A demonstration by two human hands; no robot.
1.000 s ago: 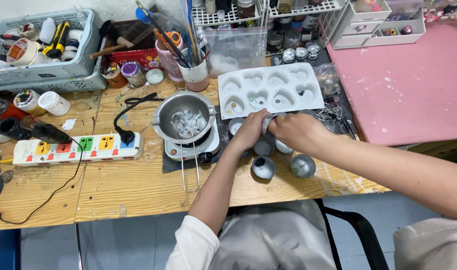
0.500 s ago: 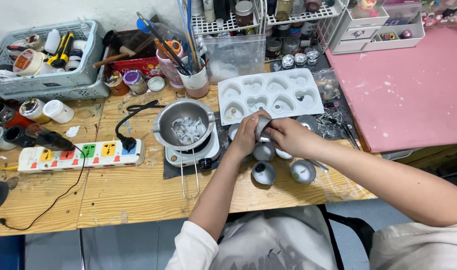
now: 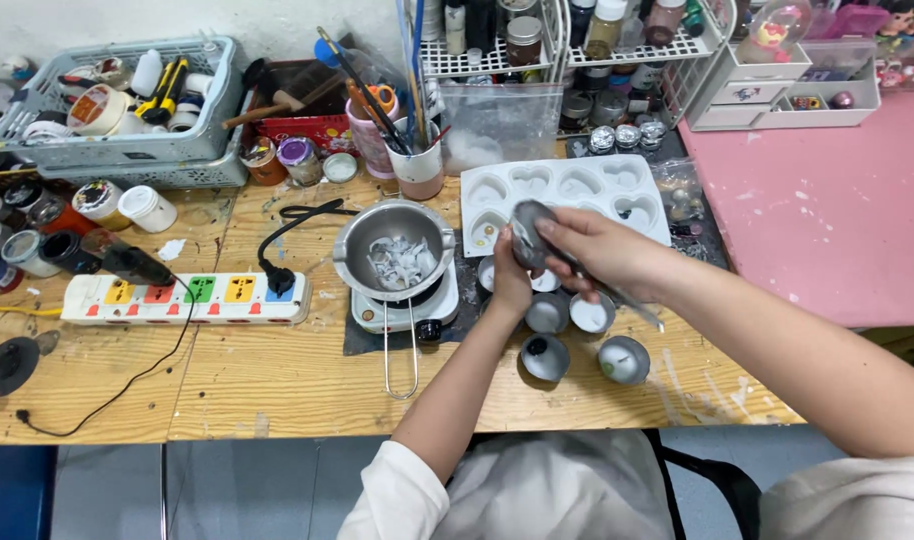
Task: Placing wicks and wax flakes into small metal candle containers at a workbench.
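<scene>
- At the far left of the worktop (image 3: 277, 385) I see a grey basket (image 3: 127, 150) of tape rolls and tools, with small jars beside it.
- In front of it lies a white power strip (image 3: 182, 299) with coloured switches, a black plug seated in its right end.
- Next comes a metal melting pot (image 3: 394, 248) on a small white hot plate (image 3: 402, 308), with pale wax pieces inside and its wire handle pointing toward me.
- My left hand (image 3: 507, 285) sits just right of the pot, its grip closed around the lower side of a small metal tin (image 3: 529, 235), which is held tilted above the worktop.
- My right hand (image 3: 602, 250) comes over the top, its grip closed on the same tin and on a thin metal tool (image 3: 627, 305) that slants down to the right.
- Below the hands, several round tins (image 3: 577, 340) stand close together on the worktop.
- Behind the hands lies a white heart-shaped mould (image 3: 577, 190).
- A pink table (image 3: 827, 220) borders the right.
</scene>
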